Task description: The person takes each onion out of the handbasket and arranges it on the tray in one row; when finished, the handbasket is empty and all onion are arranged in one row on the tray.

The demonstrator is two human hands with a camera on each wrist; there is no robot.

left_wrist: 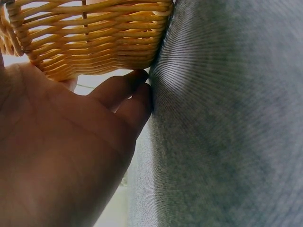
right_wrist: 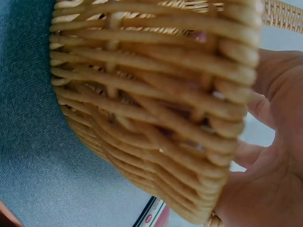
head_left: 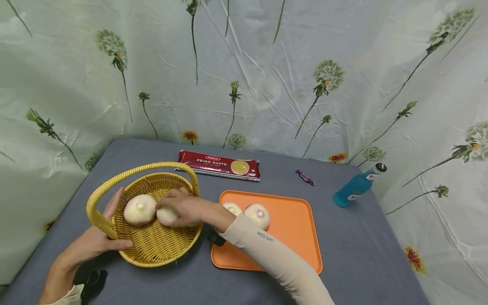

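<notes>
We see the right hand point(head_left: 184, 206) clamped on a pale bulb point(head_left: 166, 217) inside the yellow basket point(head_left: 150, 245); left hand point(head_left: 92, 244) spread, fingers apart, against basket's left side. Second bulb point(head_left: 140, 210) sits in basket too; two more bulbs point(head_left: 257, 216) on orange tray point(head_left: 295, 237) right of basket, red packet point(head_left: 213, 163) behind basket.

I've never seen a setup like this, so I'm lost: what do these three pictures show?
There is no machine: someone is working bare-handed. The wide picture comes from a head-worn camera, the two close ones from the left and right wrists. The left hand rests against the side of a yellow wicker basket; inside it, the right hand holds one pale round vegetable beside another vegetable. Two more vegetables lie on an orange tray. The gray tabletop also bears a red packet, a wrapped purple candy and a blue bottle.
</notes>
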